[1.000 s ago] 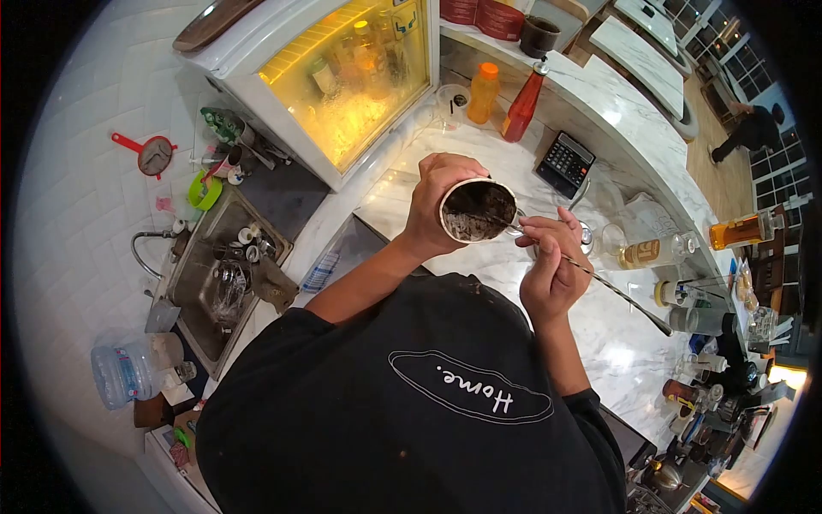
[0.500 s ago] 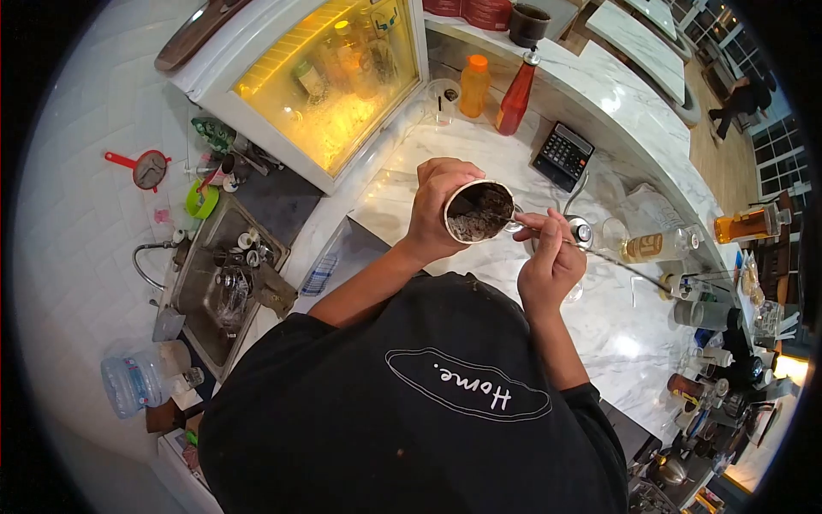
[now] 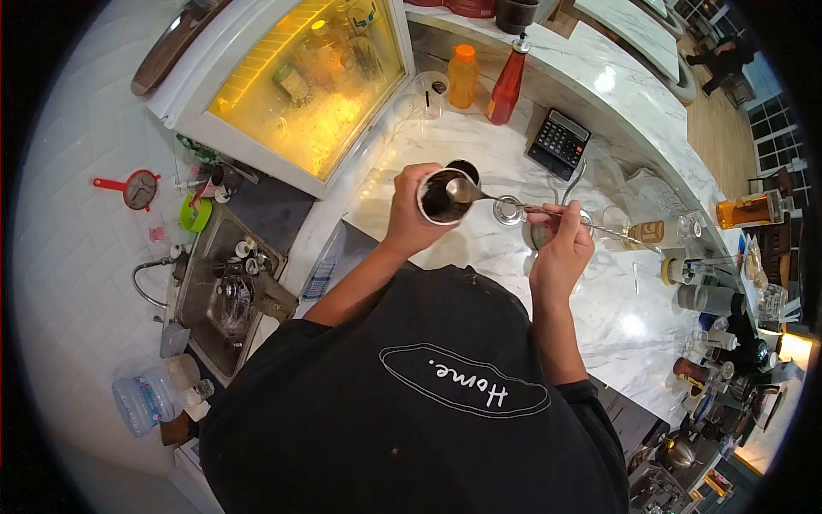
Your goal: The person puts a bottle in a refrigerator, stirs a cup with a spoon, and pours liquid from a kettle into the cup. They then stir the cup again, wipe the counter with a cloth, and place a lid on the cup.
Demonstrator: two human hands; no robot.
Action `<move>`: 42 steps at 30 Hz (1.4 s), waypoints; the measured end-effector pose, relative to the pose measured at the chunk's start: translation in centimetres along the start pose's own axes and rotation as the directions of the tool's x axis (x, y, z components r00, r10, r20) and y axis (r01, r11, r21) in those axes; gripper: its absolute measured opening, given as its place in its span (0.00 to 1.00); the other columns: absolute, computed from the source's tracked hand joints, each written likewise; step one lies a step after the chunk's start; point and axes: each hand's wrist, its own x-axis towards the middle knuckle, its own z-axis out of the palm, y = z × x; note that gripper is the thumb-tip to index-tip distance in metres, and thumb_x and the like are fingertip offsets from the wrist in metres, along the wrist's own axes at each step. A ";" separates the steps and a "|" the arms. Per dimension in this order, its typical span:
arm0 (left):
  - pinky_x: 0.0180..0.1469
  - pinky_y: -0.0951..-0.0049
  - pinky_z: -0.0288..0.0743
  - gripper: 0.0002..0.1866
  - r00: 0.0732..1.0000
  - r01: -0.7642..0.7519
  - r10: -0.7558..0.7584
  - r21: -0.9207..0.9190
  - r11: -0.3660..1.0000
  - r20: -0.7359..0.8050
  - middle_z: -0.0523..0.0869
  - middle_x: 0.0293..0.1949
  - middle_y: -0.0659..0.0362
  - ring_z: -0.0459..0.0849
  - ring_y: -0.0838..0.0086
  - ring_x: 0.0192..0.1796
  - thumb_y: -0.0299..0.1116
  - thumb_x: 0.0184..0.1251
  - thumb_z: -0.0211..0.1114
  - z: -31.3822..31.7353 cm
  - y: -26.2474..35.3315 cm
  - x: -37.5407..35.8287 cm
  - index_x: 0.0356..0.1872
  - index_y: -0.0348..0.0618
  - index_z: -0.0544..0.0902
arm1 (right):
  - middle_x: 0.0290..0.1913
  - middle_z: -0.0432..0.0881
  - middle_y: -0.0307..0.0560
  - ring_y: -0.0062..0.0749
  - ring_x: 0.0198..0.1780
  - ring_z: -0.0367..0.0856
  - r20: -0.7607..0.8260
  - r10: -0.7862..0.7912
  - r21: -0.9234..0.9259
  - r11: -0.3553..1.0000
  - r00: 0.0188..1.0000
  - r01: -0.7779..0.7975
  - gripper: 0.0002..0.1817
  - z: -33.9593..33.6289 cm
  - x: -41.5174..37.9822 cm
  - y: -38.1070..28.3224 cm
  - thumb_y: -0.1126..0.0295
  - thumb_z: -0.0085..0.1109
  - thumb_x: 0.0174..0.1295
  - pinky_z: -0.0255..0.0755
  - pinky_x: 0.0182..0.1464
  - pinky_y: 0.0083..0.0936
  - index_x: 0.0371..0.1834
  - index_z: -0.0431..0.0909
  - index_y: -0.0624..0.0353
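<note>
My left hand (image 3: 406,214) is wrapped around a cup (image 3: 435,201) with a pale rim, its mouth tipped up toward me and dark inside. In my right hand (image 3: 562,246) is a long-handled bar spoon (image 3: 463,190), gripped partway along its thin handle. The spoon's bowl overlaps the cup's mouth in this view. Just behind the cup shows the rim of another dark round container (image 3: 464,168). Between my hands, a round metal piece (image 3: 508,210) sits on the marble counter (image 3: 411,154).
Beyond my hands stand an orange bottle (image 3: 462,79), a red bottle (image 3: 509,84) and a calculator (image 3: 559,143). A lit display fridge (image 3: 312,94) is at upper left, a steel sink (image 3: 201,300) at left. Glassware and bottles (image 3: 646,233) line the right. A person (image 3: 726,64) is far off.
The cup has shifted slightly left and shows a darker interior. The spoon's bowl, low in the cup before, is now raised at its mouth. My right hand is slightly farther from the cup.
</note>
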 end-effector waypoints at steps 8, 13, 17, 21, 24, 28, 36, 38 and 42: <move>0.61 0.69 0.80 0.44 0.943 0.292 -0.304 -0.102 0.951 -0.137 0.80 0.54 0.55 0.84 0.72 0.57 0.22 0.51 0.85 -2.2 -5.4 -2.8 0.65 0.41 0.63 | 0.40 0.91 0.49 0.22 0.40 0.84 -0.085 -0.042 -0.202 0.979 0.995 0.024 0.24 -1.6 2.2 5.9 0.60 0.49 0.84 0.72 0.48 0.21 0.39 0.87 0.70; 0.61 0.68 0.80 0.44 0.924 0.352 -0.356 -0.054 0.934 -0.140 0.80 0.55 0.54 0.83 0.70 0.58 0.27 0.50 0.86 -2.4 -8.4 -4.2 0.65 0.40 0.65 | 0.41 0.92 0.49 0.30 0.43 0.87 0.094 -0.178 -0.431 0.880 0.980 0.201 0.20 -0.1 2.7 8.0 0.65 0.51 0.82 0.75 0.53 0.26 0.42 0.89 0.68; 0.63 0.62 0.78 0.45 0.909 0.394 -0.372 0.094 0.914 -0.189 0.80 0.54 0.51 0.82 0.62 0.61 0.34 0.46 0.90 -2.0 -11.0 -6.0 0.65 0.41 0.71 | 0.43 0.92 0.52 0.43 0.47 0.89 0.279 -0.198 -0.569 0.754 0.939 0.328 0.16 0.6 3.2 9.1 0.66 0.53 0.80 0.77 0.53 0.33 0.43 0.89 0.64; 0.62 0.60 0.78 0.45 0.899 0.434 -0.407 0.204 0.877 -0.163 0.81 0.54 0.50 0.82 0.57 0.60 0.34 0.43 0.91 -1.9 -11.1 -6.1 0.64 0.42 0.73 | 0.44 0.91 0.50 0.50 0.48 0.87 0.383 -0.227 -0.627 0.648 0.895 0.433 0.12 0.7 3.3 9.7 0.66 0.56 0.77 0.77 0.55 0.41 0.44 0.89 0.60; 0.61 0.60 0.78 0.44 0.871 0.489 -0.477 0.118 0.864 -0.116 0.82 0.54 0.50 0.83 0.57 0.59 0.33 0.42 0.91 -1.7 -11.7 -6.4 0.63 0.43 0.75 | 0.44 0.91 0.49 0.50 0.47 0.87 0.444 -0.297 -0.632 0.564 0.845 0.531 0.11 0.4 3.4 9.5 0.68 0.58 0.76 0.76 0.56 0.41 0.43 0.88 0.59; 0.62 0.59 0.77 0.43 0.866 0.497 -0.500 0.117 0.860 0.001 0.83 0.54 0.50 0.83 0.57 0.59 0.32 0.41 0.91 -1.6 -11.5 -7.2 0.62 0.43 0.76 | 0.42 0.90 0.49 0.49 0.46 0.87 0.481 -0.311 -0.569 0.601 0.820 0.562 0.08 1.0 2.9 9.1 0.70 0.60 0.74 0.75 0.57 0.41 0.42 0.88 0.59; 0.65 0.62 0.76 0.54 0.904 0.353 -0.404 0.287 0.890 0.139 0.80 0.63 0.49 0.82 0.62 0.63 0.36 0.41 0.91 -3.0 -11.0 -8.1 0.72 0.41 0.68 | 0.40 0.90 0.47 0.46 0.44 0.87 0.460 -0.348 -0.606 0.550 0.817 0.575 0.07 0.4 3.4 9.3 0.71 0.61 0.73 0.74 0.58 0.41 0.41 0.87 0.59; 0.66 0.60 0.74 0.55 0.916 0.331 -0.371 0.237 0.913 0.150 0.78 0.65 0.47 0.80 0.59 0.63 0.39 0.43 0.90 -3.7 -10.6 -8.0 0.74 0.42 0.67 | 0.40 0.90 0.47 0.45 0.44 0.87 0.480 -0.347 -0.608 0.531 0.806 0.591 0.06 0.1 3.3 9.2 0.71 0.61 0.74 0.74 0.58 0.42 0.41 0.86 0.59; 0.67 0.56 0.72 0.49 0.935 0.315 -0.337 0.179 0.932 0.112 0.79 0.62 0.46 0.79 0.55 0.61 0.43 0.52 0.84 -5.1 -9.2 -6.5 0.74 0.42 0.68 | 0.40 0.90 0.45 0.44 0.42 0.87 0.515 -0.345 -0.603 0.504 0.784 0.618 0.09 0.9 2.6 9.0 0.71 0.57 0.76 0.75 0.62 0.46 0.41 0.87 0.59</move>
